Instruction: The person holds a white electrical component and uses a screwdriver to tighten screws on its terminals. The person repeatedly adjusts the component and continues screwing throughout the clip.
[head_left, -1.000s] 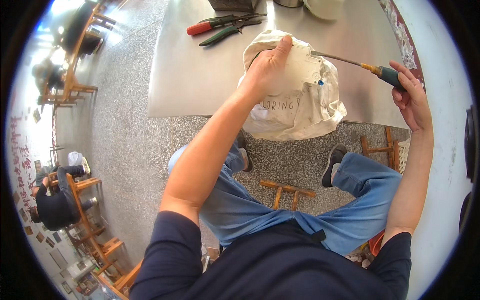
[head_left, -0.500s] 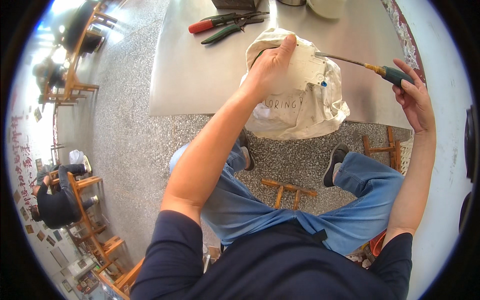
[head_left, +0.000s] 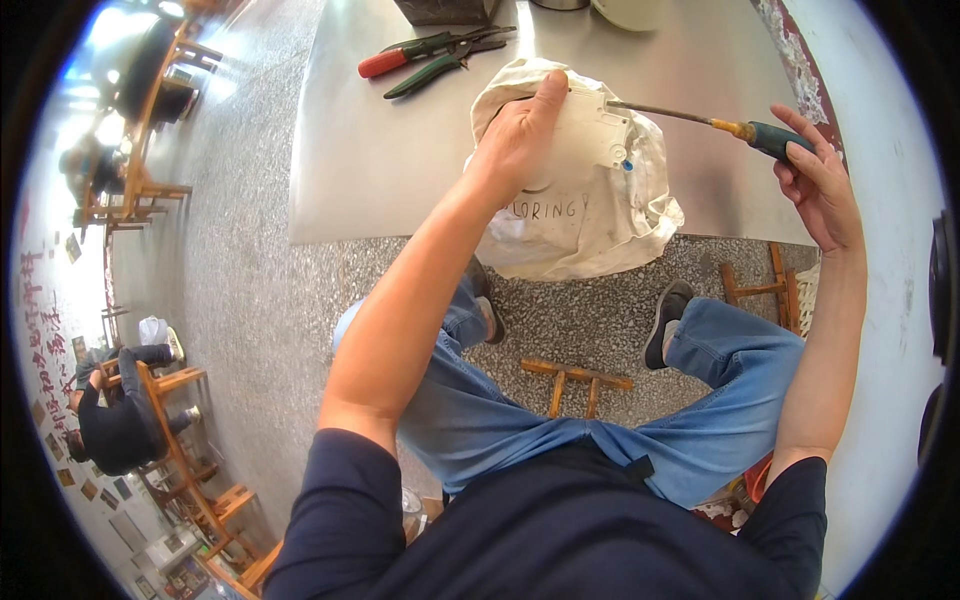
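My left hand [head_left: 522, 130] is closed on a flat white plastic housing [head_left: 592, 135], thumb on top. A small blue spot shows near one corner of it. Beneath the housing lies a crumpled cream cloth bag [head_left: 560, 245] with dark hand lettering, hanging over the near edge of the metal table [head_left: 370, 170]. My right hand [head_left: 825, 190] grips a screwdriver [head_left: 775, 140] with a dark green and yellow handle, a few fingers raised off it. Its long shaft points left, and the tip meets the housing's right edge. My left fingers under the housing are hidden.
Red-and-green handled pliers [head_left: 405, 58] and green-handled pliers [head_left: 435, 75] lie on the table's far left, beside a dark block [head_left: 447, 10]. A pale round dish [head_left: 630, 12] stands at the far edge. Below is a wooden stool [head_left: 575, 376]. Another person [head_left: 112, 425] sits at far left.
Everything on the table appears shifted slightly left in view. The screwdriver stays against the housing's edge, and both hands keep their holds.
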